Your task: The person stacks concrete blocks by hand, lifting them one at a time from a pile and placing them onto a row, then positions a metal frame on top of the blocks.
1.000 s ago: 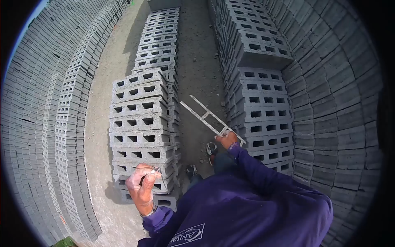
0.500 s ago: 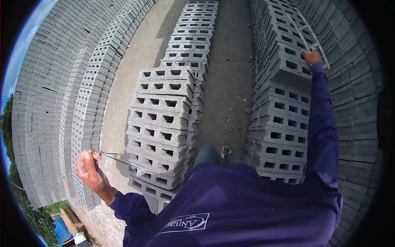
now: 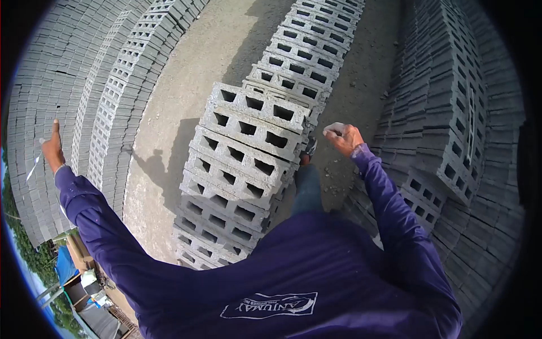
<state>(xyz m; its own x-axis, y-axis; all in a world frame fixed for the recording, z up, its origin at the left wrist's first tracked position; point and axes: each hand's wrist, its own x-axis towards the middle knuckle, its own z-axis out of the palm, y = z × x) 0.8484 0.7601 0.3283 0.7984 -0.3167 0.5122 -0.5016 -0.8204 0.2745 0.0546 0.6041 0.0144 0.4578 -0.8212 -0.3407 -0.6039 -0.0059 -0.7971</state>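
Ground (image 3: 192,68): bare, pale and gritty, running between the block rows; a shadow is falling across it.
Left wall of stacked concrete blocks (image 3: 53,96): rising along the far left.
Right row of concrete hollow blocks (image 3: 420,118): standing in shade, cores showing along its top.
Centre row of concrete hollow blocks (image 3: 221,194): standing in front of the person, rectangular cores facing up, nearer the right hand than the left.
Purple long-sleeved shirt (image 3: 327,260): covering the person's torso and arms, bearing white lettering.
Blue tarp (image 3: 66,265): hanging at lower left.
Pale two-railed frame (image 3: 472,116): lying along the right row.
Right hand (image 3: 344,140): hovering just beside the centre row, fingers curling inward; contents cannot be told.
Left hand (image 3: 53,151): reaching out, one finger extending; grip cannot be told.
Thin pale strip (image 3: 34,168): dangling just beside the left hand.
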